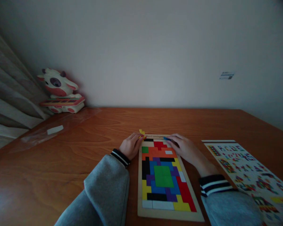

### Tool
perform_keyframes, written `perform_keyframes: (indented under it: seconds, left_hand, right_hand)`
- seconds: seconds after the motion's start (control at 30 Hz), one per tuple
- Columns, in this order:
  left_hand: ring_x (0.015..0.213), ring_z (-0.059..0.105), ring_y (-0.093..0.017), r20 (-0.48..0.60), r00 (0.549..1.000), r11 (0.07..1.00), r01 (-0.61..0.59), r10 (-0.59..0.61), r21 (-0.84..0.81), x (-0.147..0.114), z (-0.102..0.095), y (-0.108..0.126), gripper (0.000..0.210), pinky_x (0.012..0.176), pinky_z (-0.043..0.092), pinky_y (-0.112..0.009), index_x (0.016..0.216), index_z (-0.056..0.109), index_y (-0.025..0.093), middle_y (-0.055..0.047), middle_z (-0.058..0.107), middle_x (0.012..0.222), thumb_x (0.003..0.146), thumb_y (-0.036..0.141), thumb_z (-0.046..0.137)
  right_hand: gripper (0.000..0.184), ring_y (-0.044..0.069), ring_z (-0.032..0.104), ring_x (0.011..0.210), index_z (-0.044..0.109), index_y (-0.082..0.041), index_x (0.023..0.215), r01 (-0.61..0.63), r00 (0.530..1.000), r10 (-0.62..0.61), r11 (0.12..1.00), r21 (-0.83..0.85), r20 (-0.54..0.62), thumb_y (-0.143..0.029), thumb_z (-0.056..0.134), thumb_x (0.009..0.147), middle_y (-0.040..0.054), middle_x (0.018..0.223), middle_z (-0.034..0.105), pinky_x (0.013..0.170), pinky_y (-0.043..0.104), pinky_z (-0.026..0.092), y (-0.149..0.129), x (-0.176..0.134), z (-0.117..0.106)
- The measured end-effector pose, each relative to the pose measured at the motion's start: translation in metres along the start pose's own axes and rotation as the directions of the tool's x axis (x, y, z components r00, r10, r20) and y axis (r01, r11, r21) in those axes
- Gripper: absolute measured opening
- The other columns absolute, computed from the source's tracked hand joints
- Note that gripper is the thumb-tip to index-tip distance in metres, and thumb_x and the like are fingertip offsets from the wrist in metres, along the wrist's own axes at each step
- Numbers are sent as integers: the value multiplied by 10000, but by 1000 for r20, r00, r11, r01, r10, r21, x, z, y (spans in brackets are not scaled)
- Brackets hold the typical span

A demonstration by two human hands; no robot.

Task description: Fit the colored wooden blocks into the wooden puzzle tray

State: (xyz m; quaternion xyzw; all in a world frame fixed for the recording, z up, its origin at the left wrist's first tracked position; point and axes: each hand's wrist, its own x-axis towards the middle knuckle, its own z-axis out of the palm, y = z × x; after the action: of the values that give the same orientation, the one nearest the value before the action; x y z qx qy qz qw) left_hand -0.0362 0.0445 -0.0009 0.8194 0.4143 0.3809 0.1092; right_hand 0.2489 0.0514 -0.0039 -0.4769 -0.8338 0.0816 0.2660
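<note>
Both hands are up at the far end of the wooden puzzle board [140,188], which stretches from between them back toward the wearer. The left hand [130,146] is at the far left corner, fingers bent and drawn together, with red and yellow at the tips and a yellow piece [141,131] just beyond. Across the board, the right hand [182,146] is half-curled, its fingertips at a blue piece [166,138] by the far edge. Too small and dim to tell whether either hand grips or merely touches! Nearer than both hands, coloured blocks pack the board around a green patch [163,176]. The printed sheet [240,169] lies right of the right hand. The step looks like handling pieces at the far rows; the next move calls for turning one to match a gap and pressing it flat.
</note>
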Motion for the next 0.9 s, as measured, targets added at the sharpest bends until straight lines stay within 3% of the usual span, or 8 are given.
perform_keyframes:
  seconds: [0.2, 0.33, 0.43, 0.53, 0.6, 0.7, 0.77, 0.9]
  left_hand:
    - [1041, 639, -191, 85, 992, 993, -84, 91, -80, -1, -2, 8, 280, 911, 527, -320, 1084, 617, 173, -91, 672, 1108, 1001, 272, 370]
    - [980, 641, -190, 133, 989, 993, -49, 63, -107, -1, -1, 7, 293, 871, 514, -308, 1067, 610, 154, -99, 673, 1045, 1006, 291, 358]
    - [968, 631, -190, 143, 989, 991, -21, 39, -129, -1, 0, 8, 308, 868, 491, -298, 1041, 606, 153, -98, 665, 1025, 1008, 325, 354]
    - [753, 599, -156, 111, 991, 988, 84, -70, -128, -1, 0, 9, 369, 711, 470, -259, 875, 600, 162, -42, 629, 808, 1008, 388, 341]
    - [610, 512, -127, 84, 982, 974, 177, -167, -138, -1, 1, 8, 434, 598, 412, -238, 747, 557, 167, 3, 537, 658, 1002, 440, 336]
    - [585, 462, -114, 70, 968, 943, 249, -239, -221, -3, 3, 5, 468, 569, 371, -229, 709, 541, 161, 19, 487, 625, 990, 482, 349]
    - [600, 473, -115, 83, 964, 920, 267, -253, -287, -3, 4, 4, 457, 574, 372, -225, 741, 572, 153, 17, 508, 642, 980, 491, 377]
    - [674, 544, -137, 113, 958, 877, 286, -263, -386, -3, 6, 4, 436, 615, 413, -230, 857, 644, 142, -8, 605, 725, 964, 501, 421]
  right_hand:
    - [341, 243, 635, 1077, 593, -220, 1255, -20, 1000, 21, 1000, 15, -11, -271, 449, 949, 104, 1204, 659, 941, 429, 518, 1, -1, 2]
    - [385, 244, 642, 1072, 556, -247, 1302, -26, 1000, 26, 998, 63, -1, -267, 473, 926, 95, 1227, 655, 920, 436, 526, 0, -2, 2]
    - [344, 233, 642, 1056, 602, -241, 1235, -20, 1000, 20, 997, 81, 12, -265, 507, 905, 82, 1180, 674, 927, 411, 514, -2, -2, 1]
    - [272, 219, 651, 982, 642, -221, 1135, -57, 998, 58, 996, 66, -17, -272, 514, 900, 76, 1091, 688, 873, 373, 522, -4, -1, 0]
    - [244, 224, 654, 935, 652, -211, 1083, -128, 987, 130, 991, 26, -95, -278, 522, 888, 79, 1051, 691, 823, 365, 526, -1, -1, 0]
    - [221, 248, 657, 891, 672, -193, 1018, -278, 945, 253, 955, -101, -207, -280, 531, 872, 102, 1000, 693, 773, 375, 517, 6, -3, 0]
    - [216, 264, 656, 861, 688, -178, 983, -350, 927, 307, 916, -198, -218, -279, 533, 872, 118, 955, 690, 743, 382, 507, 11, -5, 0]
    - [226, 290, 651, 849, 716, -182, 926, -373, 924, 322, 879, -295, -208, -314, 538, 884, 138, 936, 681, 739, 411, 489, 13, -7, -2]
